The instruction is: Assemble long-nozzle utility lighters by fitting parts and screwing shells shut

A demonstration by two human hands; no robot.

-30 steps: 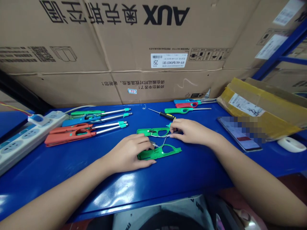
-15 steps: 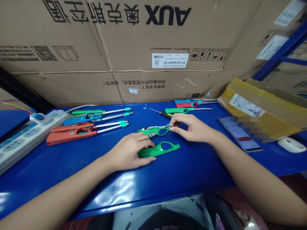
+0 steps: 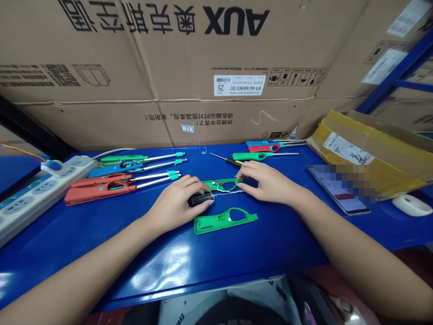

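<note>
My left hand pinches a dark, see-through lighter fuel tank between thumb and fingers. From the tank a thin white tube or wire runs right, toward my other hand. Behind the tank lies a green lighter shell half with small metal parts in it. The fingers of my right hand close on its right end; their tips partly hide it. Nearer to me, a second green shell half rests on the blue table with its inside up, touched by neither hand.
A screwdriver lies just behind my right hand. Assembled long lighters lie at left and back right. A power strip borders the left; a phone, yellow-taped box and white mouse are at right.
My left hand has drawn back from the nearer shell half and now holds the fuel tank, off the other half. The nearer half has shifted slightly toward me. My right hand has barely moved.
</note>
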